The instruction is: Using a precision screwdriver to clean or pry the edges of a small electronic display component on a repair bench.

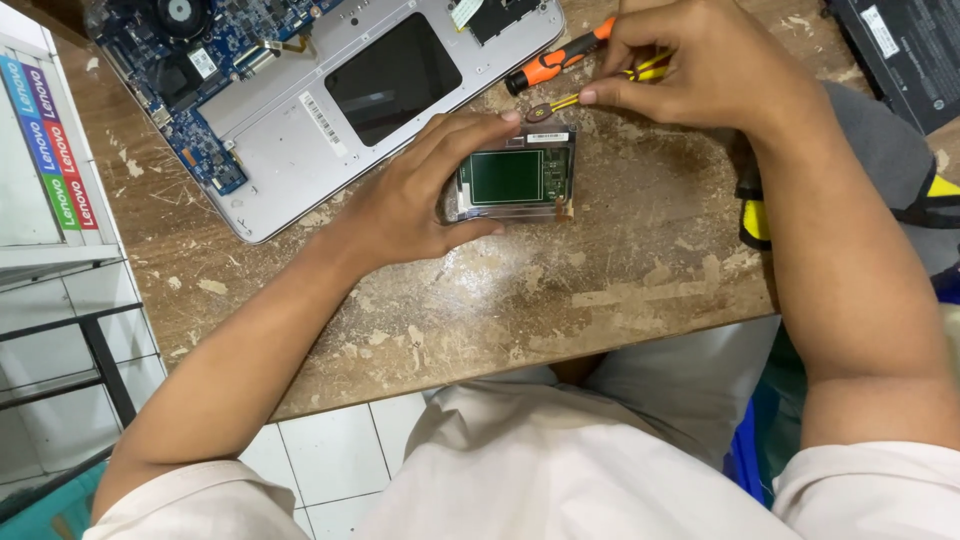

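Note:
A small rectangular drive (513,180) with a green circuit board face lies on the worn wooden table (560,290). My left hand (415,195) grips its left side, thumb on the near edge and fingers over the far edge. My right hand (690,70) hovers just behind the drive and pinches a thin yellow-and-black screwdriver (553,103), whose tip points down at the drive's far edge. An orange-and-black screwdriver (555,65) lies on the table under my right hand's fingers.
An opened silver laptop base (290,140) with an exposed blue motherboard (200,60) and a black pad lies at the back left. A black flat battery pack (905,55) sits at the back right. A yellow-and-black tool (755,215) rests beside my right forearm.

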